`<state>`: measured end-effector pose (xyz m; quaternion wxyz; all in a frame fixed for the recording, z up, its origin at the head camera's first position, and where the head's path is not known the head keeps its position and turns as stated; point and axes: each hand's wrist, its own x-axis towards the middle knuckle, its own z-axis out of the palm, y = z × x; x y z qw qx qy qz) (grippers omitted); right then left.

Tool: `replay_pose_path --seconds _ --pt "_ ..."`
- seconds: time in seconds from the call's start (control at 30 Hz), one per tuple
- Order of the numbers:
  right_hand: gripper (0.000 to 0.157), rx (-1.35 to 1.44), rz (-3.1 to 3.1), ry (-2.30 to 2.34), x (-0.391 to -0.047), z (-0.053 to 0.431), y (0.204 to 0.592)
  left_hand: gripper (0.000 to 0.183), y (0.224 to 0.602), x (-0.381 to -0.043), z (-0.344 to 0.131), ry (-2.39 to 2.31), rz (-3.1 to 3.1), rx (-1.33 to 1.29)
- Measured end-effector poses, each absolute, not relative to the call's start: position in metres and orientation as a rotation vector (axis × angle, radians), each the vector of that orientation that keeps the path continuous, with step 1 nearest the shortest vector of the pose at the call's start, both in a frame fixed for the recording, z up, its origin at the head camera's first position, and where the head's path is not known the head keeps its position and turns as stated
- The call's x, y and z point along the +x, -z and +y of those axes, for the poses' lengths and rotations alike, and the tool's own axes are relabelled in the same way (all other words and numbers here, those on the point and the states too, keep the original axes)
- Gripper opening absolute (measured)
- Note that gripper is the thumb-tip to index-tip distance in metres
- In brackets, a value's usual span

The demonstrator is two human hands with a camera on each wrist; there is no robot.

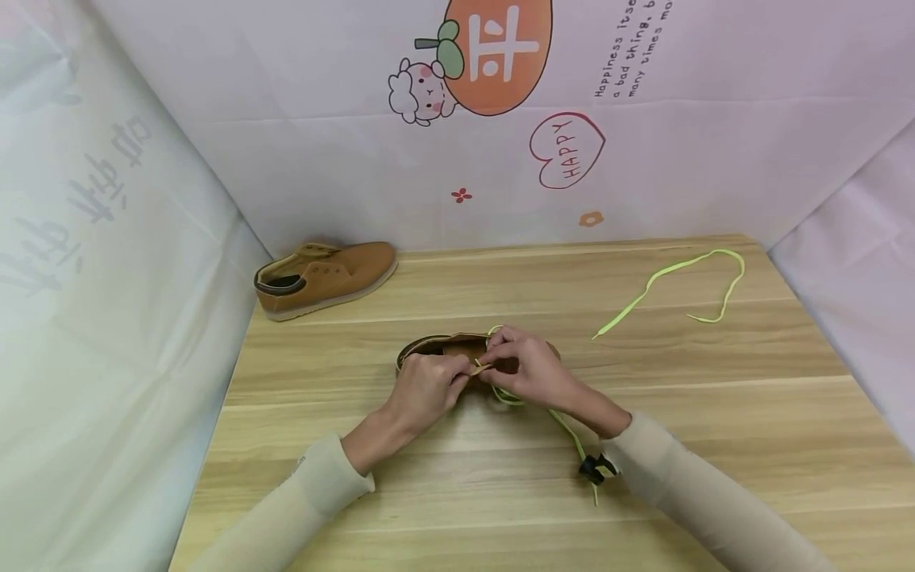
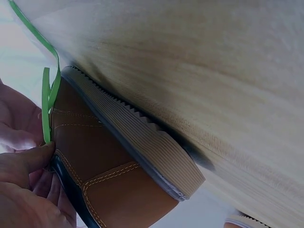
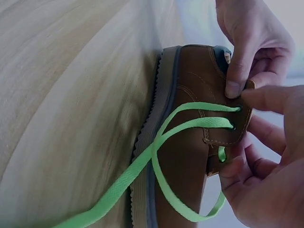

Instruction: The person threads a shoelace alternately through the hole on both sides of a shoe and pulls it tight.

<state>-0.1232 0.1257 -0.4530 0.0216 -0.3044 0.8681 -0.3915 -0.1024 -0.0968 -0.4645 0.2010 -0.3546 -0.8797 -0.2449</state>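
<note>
A brown leather shoe (image 1: 457, 346) lies on the table in front of me, its toe to the right. My left hand (image 1: 427, 389) pinches the edge of the shoe's eyelet flap (image 3: 223, 130), thumb on the outer side. Close beside it, my right hand (image 1: 529, 367) has its fingertips at the same flap, where a short tip of the lime-green shoelace (image 3: 118, 183) shows between the hands. In the right wrist view the lace runs through several eyelets and loops over the shoe's side. Fingers partly hide the lace end and the inside of the flap.
Another brown shoe (image 1: 325, 278), with no lace in its eyelets, stands at the back left. A loose green lace (image 1: 661, 274) lies curved at the back right. A small black object (image 1: 595, 469) shows by my right cuff, near the trailing lace. White printed cloth (image 1: 343, 175) walls the table.
</note>
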Motion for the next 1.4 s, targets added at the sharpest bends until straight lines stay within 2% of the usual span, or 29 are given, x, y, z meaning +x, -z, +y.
replay_pose_path --seconds 0.3,0.5,0.97,1.4 --pt "0.008 -0.639 2.495 1.407 -0.128 0.126 0.453 0.009 0.462 -0.102 -0.097 0.764 -2.464 -0.995" --pt "0.012 -0.482 2.463 1.438 -0.129 0.12 0.449 0.009 0.462 -0.102 -0.097 0.786 -2.482 -0.979" --pt "0.018 -0.519 2.322 1.746 -0.131 0.119 0.426 0.012 0.464 -0.105 -0.098 0.851 -2.483 -0.945" --pt "0.014 -0.596 2.396 1.882 -0.13 0.125 0.385 0.012 0.464 -0.107 -0.099 0.88 -2.507 -0.938"
